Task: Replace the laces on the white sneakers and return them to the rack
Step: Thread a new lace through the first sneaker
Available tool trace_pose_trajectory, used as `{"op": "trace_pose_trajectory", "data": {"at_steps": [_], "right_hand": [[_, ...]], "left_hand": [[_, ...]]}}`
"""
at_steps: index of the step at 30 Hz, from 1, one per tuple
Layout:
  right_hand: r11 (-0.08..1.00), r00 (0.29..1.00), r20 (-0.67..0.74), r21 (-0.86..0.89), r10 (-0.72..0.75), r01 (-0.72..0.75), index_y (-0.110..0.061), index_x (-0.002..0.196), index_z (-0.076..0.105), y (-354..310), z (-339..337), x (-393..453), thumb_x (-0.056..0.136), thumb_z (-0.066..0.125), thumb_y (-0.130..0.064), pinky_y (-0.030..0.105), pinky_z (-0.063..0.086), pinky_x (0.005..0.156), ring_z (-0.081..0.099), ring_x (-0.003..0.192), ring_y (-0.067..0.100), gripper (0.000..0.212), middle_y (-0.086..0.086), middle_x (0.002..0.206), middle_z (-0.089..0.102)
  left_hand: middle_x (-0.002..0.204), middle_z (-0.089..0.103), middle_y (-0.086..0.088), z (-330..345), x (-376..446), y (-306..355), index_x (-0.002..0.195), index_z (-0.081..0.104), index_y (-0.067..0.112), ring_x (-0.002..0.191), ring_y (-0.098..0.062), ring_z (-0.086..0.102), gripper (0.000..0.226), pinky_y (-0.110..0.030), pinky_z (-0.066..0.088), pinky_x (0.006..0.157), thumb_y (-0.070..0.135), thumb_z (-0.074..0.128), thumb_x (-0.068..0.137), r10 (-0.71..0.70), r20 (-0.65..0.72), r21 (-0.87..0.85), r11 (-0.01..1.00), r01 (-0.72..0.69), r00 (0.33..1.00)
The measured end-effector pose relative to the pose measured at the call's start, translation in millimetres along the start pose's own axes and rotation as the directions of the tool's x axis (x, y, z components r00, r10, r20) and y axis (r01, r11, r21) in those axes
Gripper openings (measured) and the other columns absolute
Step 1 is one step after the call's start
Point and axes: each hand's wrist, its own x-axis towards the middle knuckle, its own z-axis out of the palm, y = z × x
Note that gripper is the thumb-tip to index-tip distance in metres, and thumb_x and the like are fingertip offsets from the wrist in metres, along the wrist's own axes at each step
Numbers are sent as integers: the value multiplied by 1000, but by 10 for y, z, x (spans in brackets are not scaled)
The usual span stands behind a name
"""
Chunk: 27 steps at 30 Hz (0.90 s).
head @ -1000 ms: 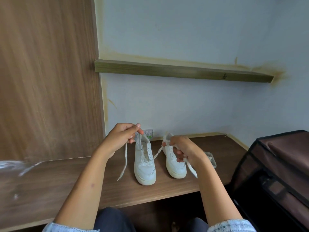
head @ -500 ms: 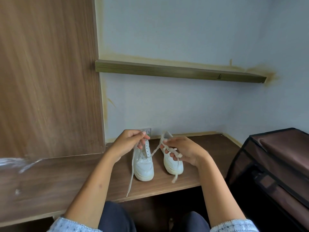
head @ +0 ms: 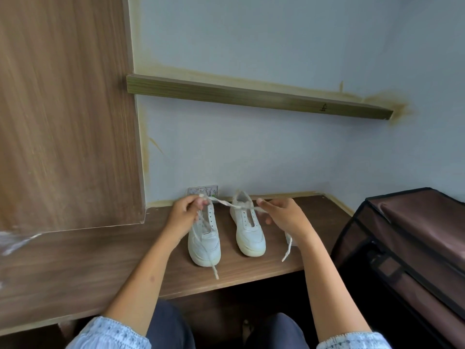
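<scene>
Two white sneakers stand side by side on the brown wooden desk (head: 75, 268), toes toward me: the left sneaker (head: 204, 244) and the right sneaker (head: 247, 231). Neither has a lace in its eyelets. My left hand (head: 185, 214) and my right hand (head: 284, 215) hold one white lace (head: 227, 204) stretched between them above the shoes' heels. One lace end hangs down over the left sneaker's toe. The other end dangles below my right hand, near the desk's front edge.
A brown fabric shoe rack (head: 412, 253) with black trim stands at the right, beside the desk. A wooden panel (head: 63, 109) rises at the left, and a narrow wooden ledge (head: 251, 96) runs along the pale wall. A small wall socket (head: 202, 190) sits behind the left sneaker.
My hands have moved apart and drawn the lace out straight between them. The loose ends have shifted: one now trails over the left sneaker's toe, the other hangs by my right wrist.
</scene>
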Motion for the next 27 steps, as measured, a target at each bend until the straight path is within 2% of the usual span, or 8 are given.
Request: {"op": "trace_pose_trajectory", "data": {"at_steps": [3, 5, 9, 12, 15, 20, 23, 27], "right_hand": [[1000, 1000, -24, 8, -5, 5, -2, 85, 72, 89, -55, 40, 92, 63, -40, 24, 28, 54, 39, 58, 16, 39, 2, 55, 44], [1000, 999, -41, -24, -13, 12, -13, 86, 75, 150, -49, 90, 94, 63, -34, 26, 36, 59, 49, 64, 17, 26, 2, 62, 57], [997, 999, -53, -75, -11, 7, -13, 95, 71, 171, -14, 177, 97, 58, -33, 24, 40, 62, 57, 74, 16, 24, 2, 80, 67], [975, 998, -11, 215, -59, 60, -12, 102, 67, 36, -48, 168, 98, 58, -24, 18, 35, 58, 47, 62, 6, 16, -5, 69, 56], [850, 983, 22, 506, -181, 145, -11, 106, 69, -221, -155, 96, 98, 56, -14, 21, 38, 61, 48, 67, 9, 16, -1, 74, 59], [752, 940, 3, 600, -342, 272, -22, 99, 73, -835, -353, -22, 94, 58, -21, 26, 36, 78, 53, 89, 12, 16, -7, 82, 64], [707, 916, -41, 622, -398, 335, -24, 99, 73, -1152, -438, -56, 94, 59, -19, 30, 35, 87, 60, 96, 4, 16, -12, 86, 69], [632, 889, -77, 676, -452, 379, -22, 107, 71, -1452, -478, -71, 95, 54, -9, 30, 35, 99, 60, 117, 6, 24, -5, 105, 73]], "left_hand": [[77, 58, 0, -155, 135, -152, 99, 67, 12, 60, -13, 47, 21, -23, 43, 59, 15, 47, 101, -80, -214, -53, 996, 70, 973], [78, 59, -2, -258, 215, -256, 101, 69, 8, 60, -14, 48, 21, -25, 44, 60, 16, 49, 101, -135, -274, -75, 990, 119, 952], [84, 65, -4, -419, 289, -260, 103, 71, 11, 58, -14, 50, 22, -24, 45, 59, 18, 51, 100, -123, -227, 47, 989, 137, 966], [89, 64, 1, -544, 307, -7, 93, 69, 19, 55, -14, 49, 22, -22, 45, 56, 19, 49, 101, -62, -187, 133, 987, 88, 980], [80, 59, 2, -672, 305, 459, 87, 68, 17, 49, -10, 43, 24, -16, 41, 48, 20, 49, 101, -61, -132, -21, 998, 59, 989], [69, 49, 3, -806, 232, 1279, 88, 68, 9, 48, -4, 42, 22, -15, 45, 51, 24, 56, 97, -29, 5, -195, 980, 30, 1000], [80, 55, 2, -818, 183, 1601, 85, 68, 11, 63, -7, 51, 20, -16, 52, 67, 25, 57, 96, 32, 4, -193, 981, -30, 999], [97, 63, -5, -832, 127, 1878, 94, 69, 10, 87, -7, 66, 21, -23, 47, 92, 25, 55, 96, 135, 56, -281, 953, -114, 989]]}}
